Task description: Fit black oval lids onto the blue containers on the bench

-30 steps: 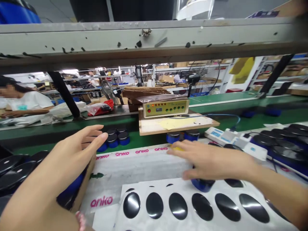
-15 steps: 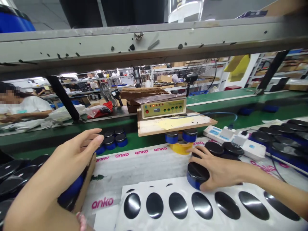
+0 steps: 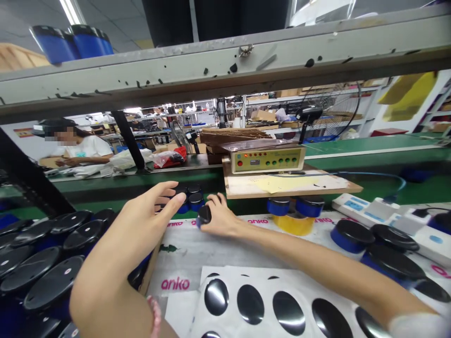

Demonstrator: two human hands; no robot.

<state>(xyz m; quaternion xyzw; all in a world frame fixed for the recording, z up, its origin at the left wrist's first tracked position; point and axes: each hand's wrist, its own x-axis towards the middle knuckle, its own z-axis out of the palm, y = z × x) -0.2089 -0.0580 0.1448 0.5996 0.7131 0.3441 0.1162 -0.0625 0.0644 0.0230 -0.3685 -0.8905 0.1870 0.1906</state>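
Note:
My right hand (image 3: 221, 218) is closed around a small blue jar with a black lid (image 3: 203, 217), just over the near edge of the green belt. My left hand (image 3: 157, 206) hovers to the left, thumb and fingers apart, with nothing seen in it. Beyond its fingertips stand several blue jars with black lids (image 3: 195, 201) on the belt. Below the left hand is a cardboard box edge (image 3: 151, 265), partly hidden by my forearm. In front of me lies a white sheet of black oval stickers (image 3: 250, 304).
Many black-lidded jars (image 3: 42, 265) crowd the left side. On the right are more jars (image 3: 352, 236) and a white power strip (image 3: 398, 218). A control box (image 3: 268, 159) sits on a wooden board, near a yellow tape roll (image 3: 294, 225). A person (image 3: 84, 145) sits across the belt.
My right hand has carried the jar from the right side leftward to the belt's near edge. The view has turned left. My left hand keeps much the same open pose.

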